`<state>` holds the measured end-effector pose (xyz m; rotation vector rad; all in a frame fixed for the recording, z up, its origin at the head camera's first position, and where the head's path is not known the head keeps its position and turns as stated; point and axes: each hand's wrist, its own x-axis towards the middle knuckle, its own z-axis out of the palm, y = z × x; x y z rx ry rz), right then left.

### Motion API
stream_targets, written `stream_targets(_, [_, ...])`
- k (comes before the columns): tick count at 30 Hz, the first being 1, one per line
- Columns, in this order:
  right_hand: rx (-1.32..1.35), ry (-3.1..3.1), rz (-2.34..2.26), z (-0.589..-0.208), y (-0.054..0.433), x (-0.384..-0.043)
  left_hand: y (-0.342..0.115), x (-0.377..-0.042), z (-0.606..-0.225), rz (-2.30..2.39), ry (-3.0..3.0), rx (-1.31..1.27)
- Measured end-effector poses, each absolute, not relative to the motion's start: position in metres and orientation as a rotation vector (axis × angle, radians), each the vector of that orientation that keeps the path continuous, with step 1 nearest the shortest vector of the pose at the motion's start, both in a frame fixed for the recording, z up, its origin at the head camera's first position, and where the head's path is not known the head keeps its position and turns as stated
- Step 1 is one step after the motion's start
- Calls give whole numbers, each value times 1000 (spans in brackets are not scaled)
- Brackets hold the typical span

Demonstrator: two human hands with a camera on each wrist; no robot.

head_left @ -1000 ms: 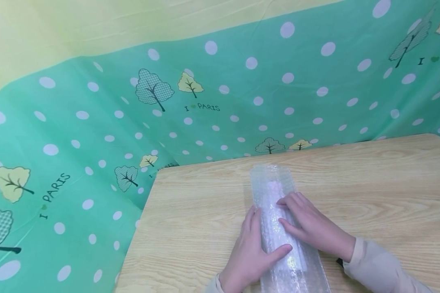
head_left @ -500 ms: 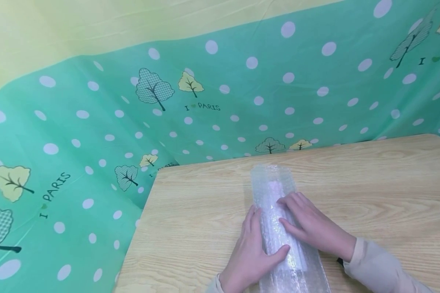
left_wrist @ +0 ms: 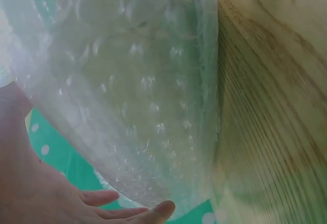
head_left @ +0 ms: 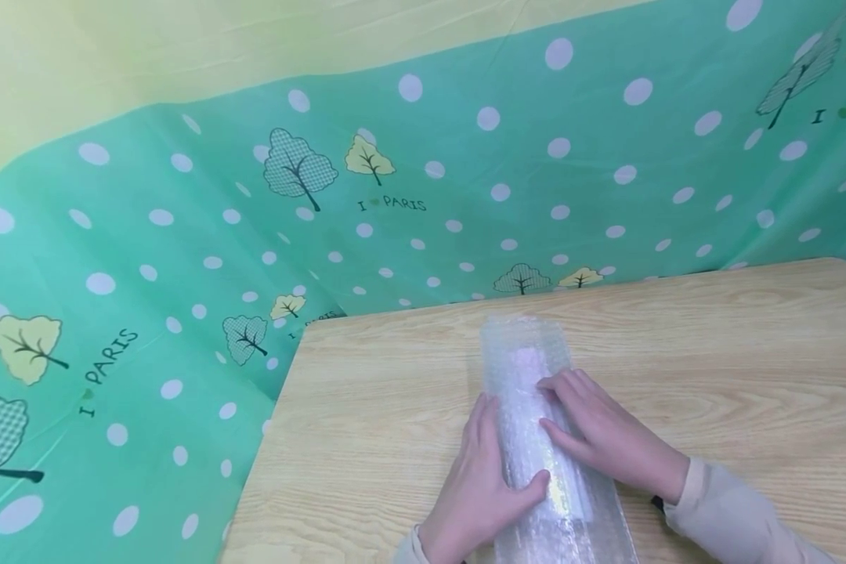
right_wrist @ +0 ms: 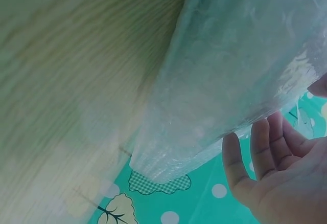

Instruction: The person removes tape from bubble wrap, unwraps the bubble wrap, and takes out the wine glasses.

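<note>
A long bundle of clear bubble wrap [head_left: 525,337] lies lengthwise on the table in the head view. Something whitish shows inside it, blurred by the layers. My left hand [head_left: 475,486] rests along its left side, fingers nearly straight and thumb laid over the top. From the right, my right hand [head_left: 599,431] touches the upper face with loosely bent fingers and the thumb apart from them. The left wrist view shows the fingertips of the left hand [left_wrist: 56,193] at the wrap's edge. In the right wrist view, the right hand [right_wrist: 276,173] has its fingertips against the film.
The wood-grain table [head_left: 733,352] extends to both sides of the bundle. Behind it hangs a green dotted curtain [head_left: 423,133] printed with trees. A small dark object [head_left: 657,503] is partly hidden beside the right sleeve.
My left thumb has slid slightly left across the bundle. The right hand keeps nearly the same place on the wrap, and the head view has shifted a little.
</note>
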<state>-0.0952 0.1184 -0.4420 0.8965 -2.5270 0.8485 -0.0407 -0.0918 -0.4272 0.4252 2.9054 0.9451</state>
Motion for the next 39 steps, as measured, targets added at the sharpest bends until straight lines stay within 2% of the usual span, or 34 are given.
stream_targets(39, [857, -2613, 820, -439, 132, -98, -101, -45, -425, 897, 2899, 417])
